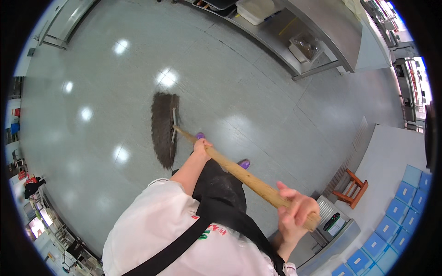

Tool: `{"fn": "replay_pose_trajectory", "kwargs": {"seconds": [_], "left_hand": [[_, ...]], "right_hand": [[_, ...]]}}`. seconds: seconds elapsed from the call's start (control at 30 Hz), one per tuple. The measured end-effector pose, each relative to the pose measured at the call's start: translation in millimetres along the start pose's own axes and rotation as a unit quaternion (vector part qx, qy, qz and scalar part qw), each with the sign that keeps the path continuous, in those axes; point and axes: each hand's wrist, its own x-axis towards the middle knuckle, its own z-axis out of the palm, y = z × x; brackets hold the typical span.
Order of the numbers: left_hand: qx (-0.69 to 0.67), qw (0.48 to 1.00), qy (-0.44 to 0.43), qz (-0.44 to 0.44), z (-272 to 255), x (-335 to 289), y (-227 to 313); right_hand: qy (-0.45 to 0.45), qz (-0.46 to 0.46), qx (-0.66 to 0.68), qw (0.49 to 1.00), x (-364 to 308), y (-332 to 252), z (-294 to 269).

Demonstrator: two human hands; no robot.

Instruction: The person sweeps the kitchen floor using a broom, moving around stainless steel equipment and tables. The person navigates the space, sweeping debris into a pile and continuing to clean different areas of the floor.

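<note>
A mop with a long wooden handle (248,178) slants across in front of me, from upper left to lower right. Its wide, dark brown, shaggy head (162,131) lies flat on the grey floor, left of my feet. My left hand (202,148) is closed around the lower part of the handle, above the metal bracket (174,124). Near the handle's top end, my right hand (298,210) grips it, with one finger raised off the wood. The palm side of my left hand is hidden.
A steel table (322,27) with a lower shelf holding tubs stands ahead on the right. A wooden stool (352,188) and blue boxes (386,227) are at right. My purple shoes (244,163) show below the handle. The shiny floor (101,152) spreads left, towards cluttered shelving (55,234).
</note>
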Motion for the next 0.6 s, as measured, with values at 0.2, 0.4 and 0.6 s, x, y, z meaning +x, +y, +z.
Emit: {"fn": "replay_pose_trajectory", "kwargs": {"seconds": [0.2,0.4,0.6], "left_hand": [[0.167,0.98,0.023,0.106,48,21,-160],[0.197,0.979,0.028,0.046,52,32,-327],[0.046,0.979,-0.048,-0.191,33,37,-427]], "right_hand": [[0.094,-0.051,-0.085,0.991,-29,-46,-120],[0.164,-0.139,-0.193,0.958,-59,-116,-220],[0.199,-0.334,0.076,0.918,-97,-158,-204]]}}
